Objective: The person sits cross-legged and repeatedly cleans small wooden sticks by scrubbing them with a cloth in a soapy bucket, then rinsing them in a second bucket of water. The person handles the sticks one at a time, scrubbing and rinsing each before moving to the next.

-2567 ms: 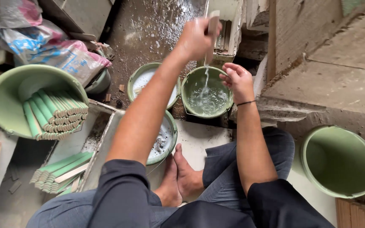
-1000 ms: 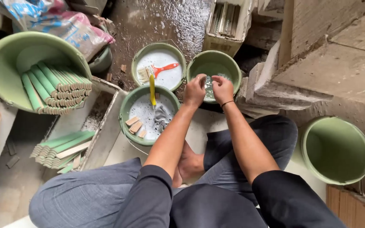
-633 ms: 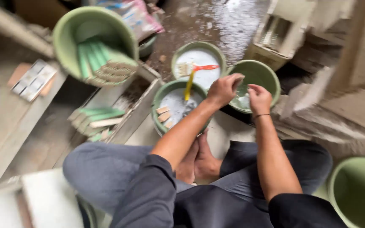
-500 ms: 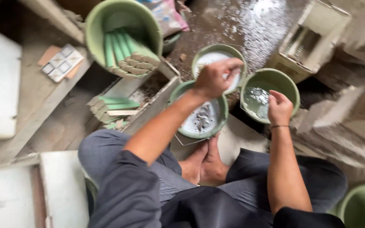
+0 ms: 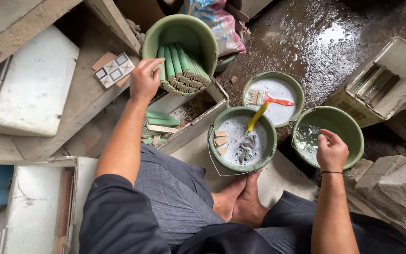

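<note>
Currently left hand point(image 5: 145, 79) curled on long green ridged tile strips point(image 5: 180, 69) stacked in tilted green plastic basin point(image 5: 165, 29). Right hand point(image 5: 332, 151) loosely open, empty, over green bucket of cloudy water point(image 5: 348, 128).

Three buckets point(image 5: 242, 139) crowd the floor between my hands; open wet concrete point(image 5: 325, 42) lies beyond them, while a wooden shelf point(image 5: 88, 91) and stone blocks point(image 5: 391, 183) hem me either side.
</note>
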